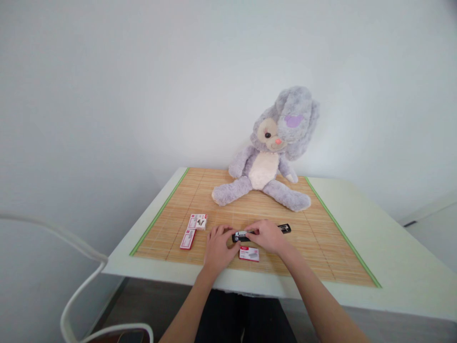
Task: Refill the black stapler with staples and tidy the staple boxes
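A black stapler [285,228] lies opened out flat on the bamboo mat [321,238]. My left hand [218,247] has its fingers curled at the stapler's left end. Over the stapler's middle rests my right hand [268,236], its fingers pinched down on the stapler. A small red and white staple box [249,254] lies just in front of both hands. Whether a strip of staples is between my fingers is too small to tell.
Two more staple boxes, one open [198,221] and one shut [187,239], lie on the mat to the left. A grey plush rabbit [271,157] sits at the back against the wall. The white table [400,252] extends right. A white chair [82,295] stands at lower left.
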The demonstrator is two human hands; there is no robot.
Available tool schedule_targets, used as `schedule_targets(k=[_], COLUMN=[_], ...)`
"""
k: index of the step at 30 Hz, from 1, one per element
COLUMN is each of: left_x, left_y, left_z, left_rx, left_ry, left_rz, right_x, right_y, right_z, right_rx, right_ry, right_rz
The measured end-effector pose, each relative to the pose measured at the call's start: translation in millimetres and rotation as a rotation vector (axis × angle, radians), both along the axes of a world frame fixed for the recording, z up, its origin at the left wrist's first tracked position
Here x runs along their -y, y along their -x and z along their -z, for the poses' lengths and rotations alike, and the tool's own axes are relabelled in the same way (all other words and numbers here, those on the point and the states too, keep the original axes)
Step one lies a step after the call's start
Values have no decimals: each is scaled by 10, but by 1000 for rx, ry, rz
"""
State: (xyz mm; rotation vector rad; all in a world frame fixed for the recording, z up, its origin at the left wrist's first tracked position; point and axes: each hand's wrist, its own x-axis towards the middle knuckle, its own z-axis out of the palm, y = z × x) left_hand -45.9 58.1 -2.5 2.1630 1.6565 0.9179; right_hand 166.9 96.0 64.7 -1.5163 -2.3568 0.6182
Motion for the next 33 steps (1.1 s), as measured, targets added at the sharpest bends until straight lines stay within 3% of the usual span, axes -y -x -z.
schedule_targets(k=[33], left_x=[0], left_y=[-5], left_z=[-6], left_rx=[-3], left_ry=[11], left_rz=[-11], right_x=[-60], right_y=[-163], right_z=[48], right_rx=[-26], right_ry=[21], right_rz=[-75])
